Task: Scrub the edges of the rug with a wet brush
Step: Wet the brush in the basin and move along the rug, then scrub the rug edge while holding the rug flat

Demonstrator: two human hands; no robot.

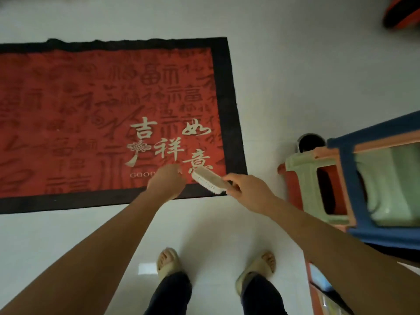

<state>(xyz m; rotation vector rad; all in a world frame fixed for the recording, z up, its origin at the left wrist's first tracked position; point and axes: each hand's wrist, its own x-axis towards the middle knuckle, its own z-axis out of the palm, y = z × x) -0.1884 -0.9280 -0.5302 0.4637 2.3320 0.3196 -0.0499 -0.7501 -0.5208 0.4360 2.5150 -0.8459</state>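
Both my arms reach forward and down toward the near right corner of the rug point(109, 114), which lies flat on the pale floor point(295, 64). My right hand point(246, 190) pinches 1 end of the brush point(210, 181) between thumb and curled fingers, holding it tilted, bristles facing near, over the rug's black near border. My left hand point(167, 180) hangs just left of the brush, over the red field beside the pale lettering; its fingers curl downward, and I cannot tell whether they touch the rug or hold anything. My 2 slippered feet point(168, 261) stand near, on the floor. Stacked plastic stools point(372, 176) sit to the right.
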